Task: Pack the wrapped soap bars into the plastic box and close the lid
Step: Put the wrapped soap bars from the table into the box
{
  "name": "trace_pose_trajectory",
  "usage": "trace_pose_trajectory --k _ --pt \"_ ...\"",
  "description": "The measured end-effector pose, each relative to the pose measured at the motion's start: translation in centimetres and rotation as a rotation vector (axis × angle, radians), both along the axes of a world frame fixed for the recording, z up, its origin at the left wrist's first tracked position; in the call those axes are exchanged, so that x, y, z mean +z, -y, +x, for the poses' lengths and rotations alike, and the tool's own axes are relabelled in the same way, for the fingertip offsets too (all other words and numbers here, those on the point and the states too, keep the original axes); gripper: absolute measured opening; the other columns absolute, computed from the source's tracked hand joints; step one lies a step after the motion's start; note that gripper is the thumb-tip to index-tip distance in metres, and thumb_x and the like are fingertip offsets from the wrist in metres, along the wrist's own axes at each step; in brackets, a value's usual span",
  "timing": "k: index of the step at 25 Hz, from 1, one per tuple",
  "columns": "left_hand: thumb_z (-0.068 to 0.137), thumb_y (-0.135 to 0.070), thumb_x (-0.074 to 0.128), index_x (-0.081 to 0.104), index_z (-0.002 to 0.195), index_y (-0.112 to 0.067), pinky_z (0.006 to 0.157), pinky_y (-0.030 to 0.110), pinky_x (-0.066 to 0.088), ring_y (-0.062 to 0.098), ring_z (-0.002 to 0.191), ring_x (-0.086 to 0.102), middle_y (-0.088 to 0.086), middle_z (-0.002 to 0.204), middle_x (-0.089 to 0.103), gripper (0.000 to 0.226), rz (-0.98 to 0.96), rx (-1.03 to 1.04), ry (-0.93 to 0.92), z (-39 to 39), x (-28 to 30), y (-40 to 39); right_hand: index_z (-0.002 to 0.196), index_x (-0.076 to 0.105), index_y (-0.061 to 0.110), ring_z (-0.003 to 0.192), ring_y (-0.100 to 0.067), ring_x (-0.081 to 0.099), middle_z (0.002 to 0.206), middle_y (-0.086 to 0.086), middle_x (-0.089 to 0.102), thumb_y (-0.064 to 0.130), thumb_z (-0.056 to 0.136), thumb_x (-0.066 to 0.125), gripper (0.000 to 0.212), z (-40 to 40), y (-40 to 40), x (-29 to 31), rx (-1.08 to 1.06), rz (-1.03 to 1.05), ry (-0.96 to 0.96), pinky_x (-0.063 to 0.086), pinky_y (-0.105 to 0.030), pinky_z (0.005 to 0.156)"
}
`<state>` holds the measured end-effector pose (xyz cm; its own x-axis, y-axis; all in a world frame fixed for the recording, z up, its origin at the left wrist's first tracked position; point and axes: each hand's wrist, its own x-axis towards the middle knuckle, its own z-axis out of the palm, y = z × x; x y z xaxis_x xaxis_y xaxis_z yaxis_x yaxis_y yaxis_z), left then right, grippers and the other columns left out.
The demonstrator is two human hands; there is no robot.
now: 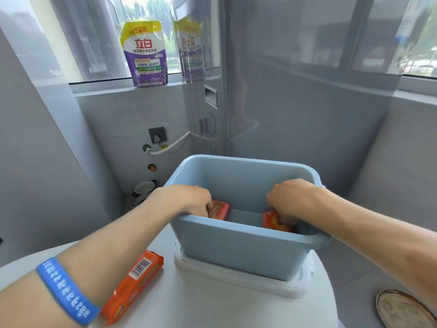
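Note:
A light blue plastic box (236, 247) stands open on a white lid (238, 279) that lies flat beneath it on the round white table (201, 308). Both hands reach down inside the box. My left hand (189, 200) grips an orange wrapped soap bar (221, 209) at the box's left side. At the right side my right hand (293, 200) holds another orange wrapped soap bar (272, 221). A longer orange soap pack (134, 282) with a barcode lies on the table to the left, beside my left forearm.
A purple and yellow detergent pouch (144, 53) stands on the window sill. On the wall behind are a socket with a white plug and cable (157, 136). A round wooden disc (402, 308) lies at the table's right edge. My left wrist wears a blue band (66, 292).

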<state>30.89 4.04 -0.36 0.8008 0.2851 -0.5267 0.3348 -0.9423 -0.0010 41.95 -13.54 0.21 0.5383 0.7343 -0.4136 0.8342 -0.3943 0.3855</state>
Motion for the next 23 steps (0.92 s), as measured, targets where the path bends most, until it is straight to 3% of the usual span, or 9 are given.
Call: trace_pose_trajectory --k 3,6,9,11,13,15,18,20,23 --pt "0.088 -0.027 0.055 0.068 0.115 -0.022 0.077 0.03 0.044 0.02 0.095 0.058 -0.003 0.109 0.065 0.031 -0.021 0.006 -0.1 -0.2 -0.1 0.4 0.084 0.061 0.021 0.082 -0.023 0.052 0.083 0.006 0.063 0.019 0.081 0.063 0.004 -0.4 0.0 -0.3 -0.025 -0.116 -0.076 0.04 -0.029 0.073" --pt "0.087 -0.025 0.055 0.07 0.112 -0.022 0.081 0.03 0.047 0.02 0.098 0.061 -0.005 0.108 0.067 0.029 -0.044 0.019 0.003 -0.6 0.2 0.3 0.087 0.069 0.023 0.083 -0.024 0.061 0.079 0.005 0.064 0.024 0.076 0.067 0.012 0.4 -0.5 -0.6 -0.029 0.01 -0.139 0.049 -0.032 0.072" --pt "0.085 -0.025 0.06 0.071 0.106 -0.023 0.087 0.029 0.049 0.014 0.091 0.062 -0.006 0.103 0.07 0.024 -0.116 0.035 0.456 -3.0 1.5 0.6 0.092 0.072 0.03 0.094 -0.024 0.065 0.097 0.005 0.07 0.032 0.076 0.068 0.016 0.4 -1.2 0.8 0.023 0.332 -0.225 0.054 -0.037 0.082" --pt "0.084 -0.022 0.058 0.07 0.105 -0.023 0.085 0.027 0.048 0.012 0.087 0.062 -0.007 0.1 0.07 0.024 -0.151 0.093 0.796 -6.4 2.7 0.4 0.091 0.072 0.029 0.093 -0.021 0.064 0.093 0.008 0.069 0.031 0.083 0.067 0.01 -2.0 -1.8 2.7 0.073 0.519 -0.306 0.051 -0.033 0.083" --pt "0.083 -0.019 0.056 0.071 0.101 -0.023 0.08 0.029 0.049 0.015 0.085 0.062 -0.006 0.095 0.071 0.024 -0.104 0.189 1.007 -10.9 3.0 -0.4 0.085 0.071 0.026 0.086 -0.018 0.064 0.086 0.011 0.071 0.027 0.085 0.065 0.006 -5.7 -2.3 4.1 0.142 0.688 -0.328 0.049 -0.031 0.076" --pt "0.081 -0.016 0.053 0.071 0.1 -0.022 0.079 0.031 0.05 0.021 0.087 0.063 -0.003 0.092 0.071 0.026 -0.01 0.363 0.979 -15.6 1.5 -2.5 0.083 0.069 0.024 0.079 -0.018 0.064 0.081 0.01 0.072 0.023 0.086 0.062 0.008 -10.3 -2.5 4.7 0.24 0.84 -0.335 0.051 -0.031 0.072" --pt "0.076 -0.017 0.052 0.065 0.112 -0.027 0.084 0.033 0.048 0.028 0.104 0.061 0.004 0.113 0.068 0.039 0.071 0.636 0.611 -22.6 -3.1 -5.6 0.085 0.068 0.024 0.077 -0.019 0.065 0.081 0.009 0.07 0.022 0.087 0.058 0.011 -17.2 -3.9 3.4 0.426 0.937 -0.395 0.053 -0.034 0.067" --pt "0.074 -0.019 0.052 0.063 0.117 -0.032 0.089 0.035 0.042 0.028 0.114 0.055 0.005 0.124 0.063 0.046 0.125 0.62 0.451 -24.9 -5.6 -6.4 0.093 0.068 0.026 0.087 -0.019 0.064 0.095 0.01 0.07 0.022 0.087 0.055 0.015 -20.1 -6.2 0.7 0.55 0.855 -0.362 0.052 -0.034 0.069" --pt "0.07 -0.026 0.059 0.058 0.123 -0.037 0.102 0.044 0.034 0.023 0.125 0.044 -0.005 0.131 0.055 0.054 0.182 0.523 0.466 -26.2 -5.6 -7.5 0.125 0.056 0.028 0.112 -0.023 0.053 0.129 0.005 0.058 0.014 0.084 0.054 0.043 -22.2 -9.6 -4.8 0.58 0.597 -0.28 0.049 -0.037 0.086"
